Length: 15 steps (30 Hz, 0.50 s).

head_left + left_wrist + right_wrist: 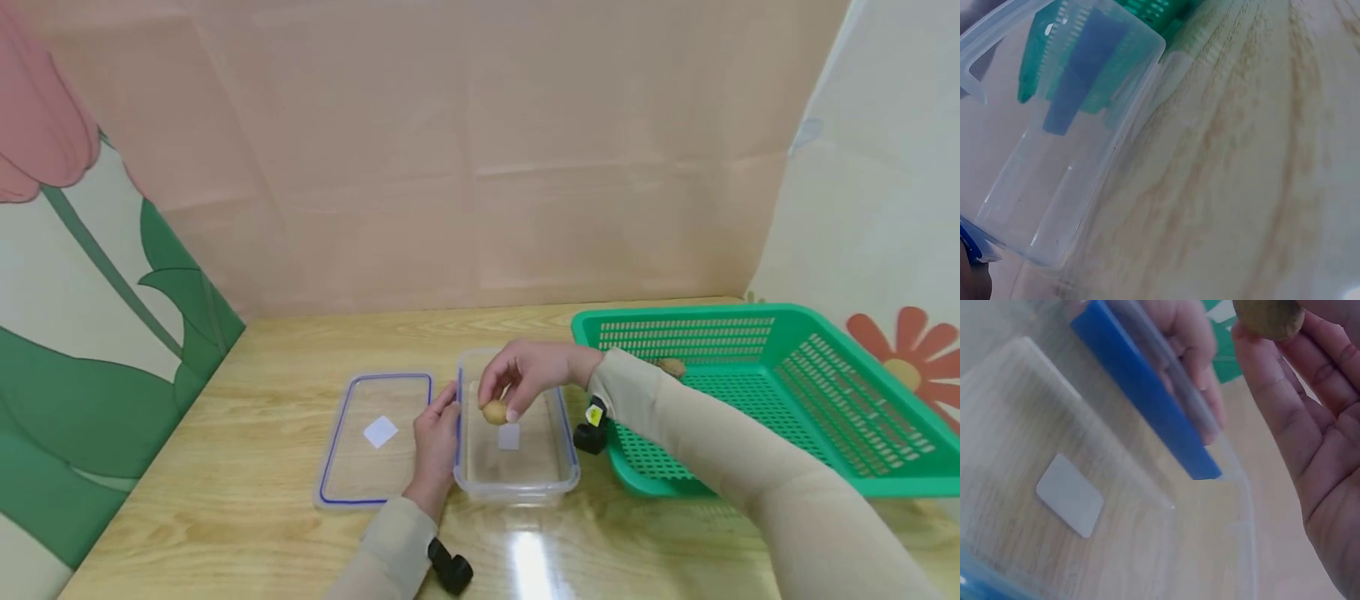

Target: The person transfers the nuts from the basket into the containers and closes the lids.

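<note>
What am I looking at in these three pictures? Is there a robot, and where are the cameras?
There is no robot here, just a person's two bare hands. The wide picture comes from a camera on the person's head, looking forward and down. The other two come from small black wrist cameras, one per arm.

On the wooden table are a clear lid with a blue edge, a clear container and a green basket, from left to right. The left hand touches the container's left side. The right hand pinches a small, round brown item, perhaps a walnut, above the container. Another brown piece lies in the basket.
</note>
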Each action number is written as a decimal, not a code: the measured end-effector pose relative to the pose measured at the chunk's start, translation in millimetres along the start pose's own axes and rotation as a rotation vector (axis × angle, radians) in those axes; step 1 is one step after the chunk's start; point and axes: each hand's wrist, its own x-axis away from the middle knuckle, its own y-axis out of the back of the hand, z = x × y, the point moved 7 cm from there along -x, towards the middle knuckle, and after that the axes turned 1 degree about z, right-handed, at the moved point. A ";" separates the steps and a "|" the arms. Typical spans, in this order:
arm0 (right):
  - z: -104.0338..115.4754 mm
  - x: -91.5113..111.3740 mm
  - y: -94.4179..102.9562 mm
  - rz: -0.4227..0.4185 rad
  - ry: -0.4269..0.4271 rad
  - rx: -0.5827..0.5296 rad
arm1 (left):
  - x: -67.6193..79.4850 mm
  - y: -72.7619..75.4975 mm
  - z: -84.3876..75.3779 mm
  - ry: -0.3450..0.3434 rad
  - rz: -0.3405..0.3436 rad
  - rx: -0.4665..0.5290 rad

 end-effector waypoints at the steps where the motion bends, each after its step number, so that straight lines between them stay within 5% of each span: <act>1: -2.0 -2.8 -1.6 0.019 -0.008 0.010 | 0.0 -0.5 -0.4 0.003 0.002 -0.001; 9: -32.5 -23.7 -24.9 0.244 -0.202 0.034 | 0.3 0.0 -0.6 -0.009 -0.003 0.006; 15: -43.0 -34.4 -28.9 0.288 -0.270 0.112 | -0.6 1.3 0.4 -0.006 -0.010 -0.013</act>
